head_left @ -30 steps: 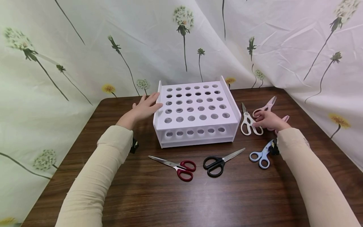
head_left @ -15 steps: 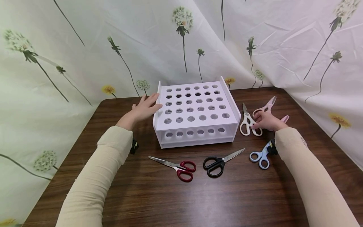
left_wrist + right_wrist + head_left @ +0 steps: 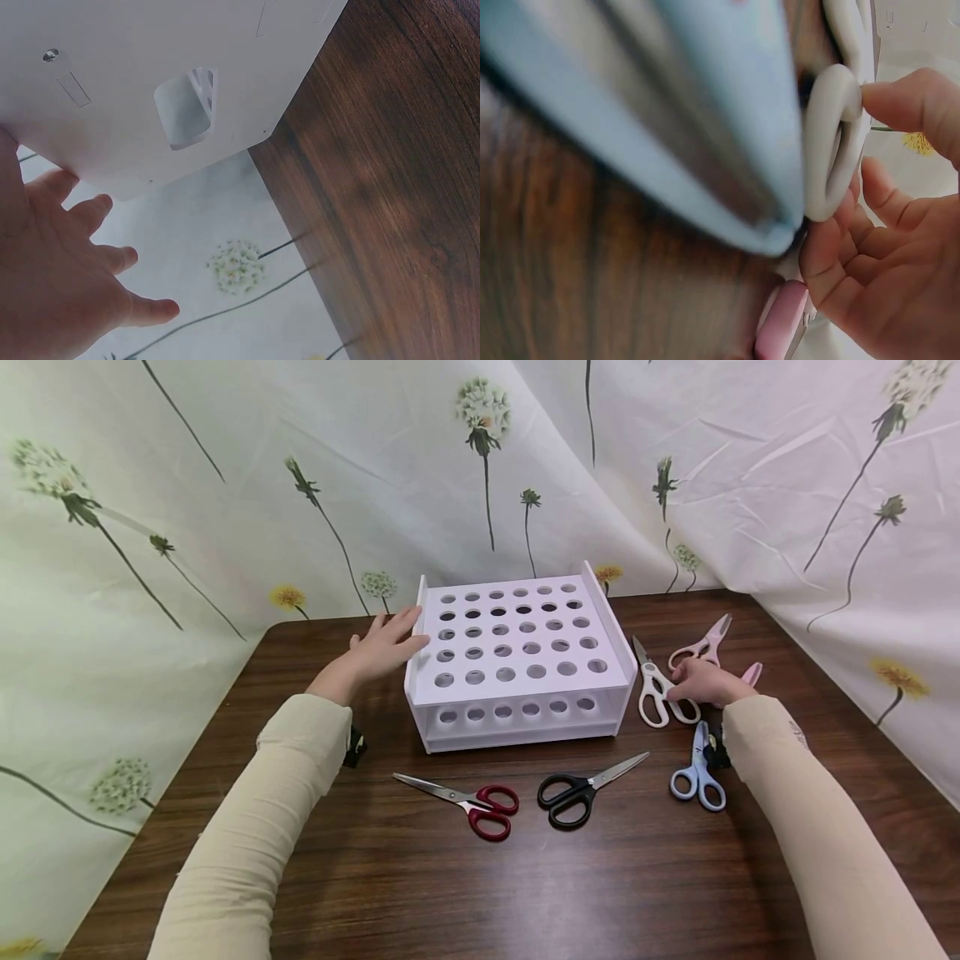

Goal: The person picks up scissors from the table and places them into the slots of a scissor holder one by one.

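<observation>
In the head view my left hand (image 3: pixel 378 647) lies at the left side of a white rack (image 3: pixel 489 664) with rows of round holes, its fingers spread along the upper edge. The left wrist view shows the same hand (image 3: pixel 71 262) beside the rack's side panel (image 3: pixel 112 142), which has a rounded cutout. To the right of the rack, my right hand (image 3: pixel 705 682) pinches a handle loop of white-handled scissors (image 3: pixel 649 672). Up close, the thumb presses one side of the white loop (image 3: pixel 817 150), with fingers behind it. Light blue scissors (image 3: pixel 699 764) lie under the right wrist.
Pink scissors (image 3: pixel 708 646) lie beyond my right hand, and another pink handle (image 3: pixel 752 673) shows partly behind it. Red-handled scissors (image 3: pixel 489 828) and black-handled scissors (image 3: pixel 576 792) rest on the brown table (image 3: pixel 525 893) before the rack. A flowered cloth (image 3: pixel 360 460) hangs behind.
The white scissors have turned slightly, their tip shifting left toward the rack. Blue scissors have swung, their handles now further right. My right hand has edged left; the left hand stays put.
</observation>
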A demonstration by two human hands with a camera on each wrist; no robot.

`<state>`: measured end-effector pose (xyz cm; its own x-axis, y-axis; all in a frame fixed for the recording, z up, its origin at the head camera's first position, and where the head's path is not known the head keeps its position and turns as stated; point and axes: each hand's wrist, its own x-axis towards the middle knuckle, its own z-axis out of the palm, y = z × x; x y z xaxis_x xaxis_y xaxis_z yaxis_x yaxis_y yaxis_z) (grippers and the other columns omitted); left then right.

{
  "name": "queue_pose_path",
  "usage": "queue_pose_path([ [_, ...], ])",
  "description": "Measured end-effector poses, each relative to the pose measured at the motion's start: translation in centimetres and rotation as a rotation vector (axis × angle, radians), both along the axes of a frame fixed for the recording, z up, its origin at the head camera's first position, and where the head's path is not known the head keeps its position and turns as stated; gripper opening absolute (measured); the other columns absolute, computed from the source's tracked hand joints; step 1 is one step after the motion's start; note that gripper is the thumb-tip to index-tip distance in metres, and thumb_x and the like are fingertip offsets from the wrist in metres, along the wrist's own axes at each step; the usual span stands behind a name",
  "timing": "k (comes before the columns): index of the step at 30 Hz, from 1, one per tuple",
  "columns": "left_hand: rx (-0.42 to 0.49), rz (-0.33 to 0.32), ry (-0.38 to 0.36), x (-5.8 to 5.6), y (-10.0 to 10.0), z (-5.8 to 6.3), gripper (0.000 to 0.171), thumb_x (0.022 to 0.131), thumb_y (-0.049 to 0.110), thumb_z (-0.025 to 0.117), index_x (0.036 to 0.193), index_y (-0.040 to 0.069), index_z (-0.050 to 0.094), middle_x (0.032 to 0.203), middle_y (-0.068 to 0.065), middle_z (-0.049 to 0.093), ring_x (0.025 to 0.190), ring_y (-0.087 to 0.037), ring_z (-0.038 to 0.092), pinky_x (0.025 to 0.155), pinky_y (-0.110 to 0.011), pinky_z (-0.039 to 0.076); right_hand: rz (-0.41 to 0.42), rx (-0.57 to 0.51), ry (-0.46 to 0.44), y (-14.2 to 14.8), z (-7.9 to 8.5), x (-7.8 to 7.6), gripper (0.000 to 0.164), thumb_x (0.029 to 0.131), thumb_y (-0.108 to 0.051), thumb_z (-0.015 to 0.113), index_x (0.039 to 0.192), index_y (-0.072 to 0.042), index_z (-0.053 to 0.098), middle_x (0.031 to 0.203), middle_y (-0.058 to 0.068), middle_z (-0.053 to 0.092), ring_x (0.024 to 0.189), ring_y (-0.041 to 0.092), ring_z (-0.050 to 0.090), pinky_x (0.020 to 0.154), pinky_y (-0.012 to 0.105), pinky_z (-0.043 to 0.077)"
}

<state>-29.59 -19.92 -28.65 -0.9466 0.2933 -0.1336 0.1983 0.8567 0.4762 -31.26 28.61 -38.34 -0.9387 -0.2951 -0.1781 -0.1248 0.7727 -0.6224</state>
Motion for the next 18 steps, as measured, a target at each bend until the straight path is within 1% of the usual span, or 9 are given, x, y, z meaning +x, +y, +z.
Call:
queue_pose_path([
  [7,0.0,0.003,-0.001,0.0,0.07,0.07,0.065,0.096,0.05,0.031,0.15,0.024,0.005,0.154,-0.002,-0.002,0.135,-0.03,-0.018,0.096,-0.064,-0.012,0.012,0.003,0.012,0.01,0.15,0.12,0.031,0.076,-0.003,0.064,0.093,0.018,0.05,0.075,0.01,0.054,0.065,0.014,0.047,0.058,0.026,0.041],
  [14,0.006,-0.002,-0.002,0.09,0.09,0.15,0.066,0.096,0.051,0.031,0.15,0.024,0.005,0.154,-0.002,-0.001,0.135,-0.03,-0.018,0.096,-0.064,-0.012,0.013,0.048,0.05,0.06,0.2,0.1,0.027,0.076,-0.005,0.064,0.089,0.016,0.055,0.068,0.004,0.055,0.061,0.013,0.048,0.056,0.026,0.041],
  [18,0.003,-0.004,-0.002,0.04,0.04,0.06,0.066,0.096,0.051,0.03,0.15,0.023,0.005,0.154,-0.002,-0.002,0.135,-0.031,-0.018,0.096,-0.065,-0.011,-0.005,0.055,0.06,0.01,0.25,0.25,0.031,0.076,-0.006,0.065,0.093,0.018,0.053,0.073,0.01,0.057,0.065,0.018,0.051,0.058,0.028,0.043],
])
